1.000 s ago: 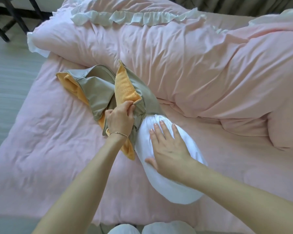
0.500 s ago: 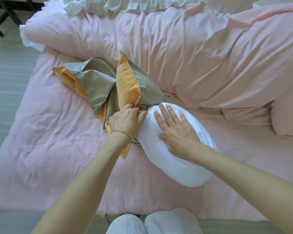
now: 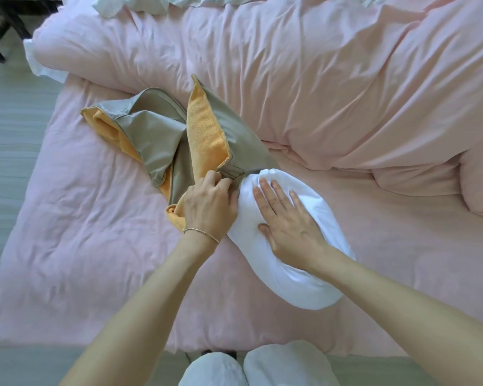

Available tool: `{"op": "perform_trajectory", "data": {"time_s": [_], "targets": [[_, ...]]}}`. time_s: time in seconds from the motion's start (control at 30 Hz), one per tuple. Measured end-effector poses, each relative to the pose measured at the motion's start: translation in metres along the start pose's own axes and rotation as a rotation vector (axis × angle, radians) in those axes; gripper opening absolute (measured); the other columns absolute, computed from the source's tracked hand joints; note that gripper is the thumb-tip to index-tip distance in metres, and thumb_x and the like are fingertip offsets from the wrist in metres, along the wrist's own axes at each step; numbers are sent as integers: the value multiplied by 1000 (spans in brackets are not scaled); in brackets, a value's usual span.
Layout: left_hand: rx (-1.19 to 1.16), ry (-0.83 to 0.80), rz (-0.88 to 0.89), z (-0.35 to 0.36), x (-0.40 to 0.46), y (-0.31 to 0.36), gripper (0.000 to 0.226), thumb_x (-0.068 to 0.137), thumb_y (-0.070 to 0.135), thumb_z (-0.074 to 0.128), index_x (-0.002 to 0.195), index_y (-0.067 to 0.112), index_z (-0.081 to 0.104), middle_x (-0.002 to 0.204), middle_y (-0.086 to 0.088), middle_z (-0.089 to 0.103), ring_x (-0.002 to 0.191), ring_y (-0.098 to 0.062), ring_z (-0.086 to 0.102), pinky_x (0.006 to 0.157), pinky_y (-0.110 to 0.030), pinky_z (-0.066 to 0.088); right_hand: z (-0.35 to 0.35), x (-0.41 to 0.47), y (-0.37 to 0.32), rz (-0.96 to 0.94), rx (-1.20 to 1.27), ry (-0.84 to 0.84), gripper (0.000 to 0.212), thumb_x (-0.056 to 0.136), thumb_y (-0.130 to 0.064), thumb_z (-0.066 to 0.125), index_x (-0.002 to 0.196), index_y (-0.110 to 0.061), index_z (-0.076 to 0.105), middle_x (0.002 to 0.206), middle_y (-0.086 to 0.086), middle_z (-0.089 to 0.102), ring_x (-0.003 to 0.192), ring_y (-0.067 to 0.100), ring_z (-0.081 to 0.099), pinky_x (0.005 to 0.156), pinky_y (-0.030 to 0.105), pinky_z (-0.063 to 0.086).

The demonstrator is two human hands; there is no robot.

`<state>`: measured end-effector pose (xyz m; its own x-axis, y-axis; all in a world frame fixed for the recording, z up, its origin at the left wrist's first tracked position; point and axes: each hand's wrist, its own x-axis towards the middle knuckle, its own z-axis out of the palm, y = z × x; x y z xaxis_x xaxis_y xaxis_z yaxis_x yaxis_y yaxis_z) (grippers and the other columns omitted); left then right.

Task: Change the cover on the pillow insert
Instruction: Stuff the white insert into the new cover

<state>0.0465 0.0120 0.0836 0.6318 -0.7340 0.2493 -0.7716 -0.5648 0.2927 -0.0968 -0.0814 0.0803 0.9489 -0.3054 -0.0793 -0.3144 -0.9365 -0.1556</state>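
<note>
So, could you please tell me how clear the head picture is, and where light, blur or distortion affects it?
Head view: soft, even daylight; the white pillow insert is nearly blown out, with little fold detail; the left hand and right hand look slightly soft, as does the olive and orange cover; wide-angle bending stretches the forearms and the pink bedding at the edges.

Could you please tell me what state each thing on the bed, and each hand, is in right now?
pillow insert: mostly bare, far end tucked into the cover's opening.
cover: crumpled, orange lining showing.
left hand: grips the cover's opening edge.
right hand: flat, pressing the insert.
duvet: rumpled, heaped across the bed.
</note>
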Motion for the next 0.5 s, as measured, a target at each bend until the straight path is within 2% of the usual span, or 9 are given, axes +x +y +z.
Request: {"op": "perform_trajectory", "data": {"time_s": [0.13, 0.23, 0.33, 0.4, 0.5], "targets": [[-142, 5, -61, 8, 5, 2, 28, 81, 28, 50, 74, 10, 70, 82, -4, 67, 70, -23, 63, 57, -22, 44, -7, 6, 5, -14, 57, 48, 58, 85, -24, 34, 142, -14, 25, 145, 15, 38, 130, 36, 39, 99, 52, 38], [-183, 18, -151, 13, 19, 10, 16, 76, 20, 60, 76, 8, 71, 84, -7, 70, 73, -27, 66, 60, -25, 45, -8, 4, 7, 16, 50, 89, 53, 86, -24, 38, 138, -15, 38, 142, 16, 42, 130, 37, 40, 101, 52, 38], [-181, -86, -267, 12, 32, 15, 18, 86, 16, 55, 85, 9, 71, 88, -9, 69, 83, -31, 62, 63, -29, 39, -11, 4, 7, 51, 63, 77, 52, 86, -27, 39, 134, -10, 47, 139, 17, 45, 129, 35, 42, 102, 50, 38], [-348, -153, -383, 10, 37, 10, 18, 89, 18, 54, 92, 12, 70, 91, -7, 70, 90, -27, 61, 74, -33, 44, -7, 8, 7, 21, 111, 63, 52, 85, -24, 38, 132, -6, 48, 137, 18, 48, 126, 34, 45, 100, 47, 42], [-650, -240, -478, -1, 35, -4, 16, 89, 15, 54, 79, 16, 65, 72, 6, 62, 76, -16, 58, 78, -36, 47, 5, 27, 1, -71, 205, -25, 54, 83, -18, 34, 131, 2, 47, 134, 21, 49, 124, 37, 46, 99, 49, 42]]}}
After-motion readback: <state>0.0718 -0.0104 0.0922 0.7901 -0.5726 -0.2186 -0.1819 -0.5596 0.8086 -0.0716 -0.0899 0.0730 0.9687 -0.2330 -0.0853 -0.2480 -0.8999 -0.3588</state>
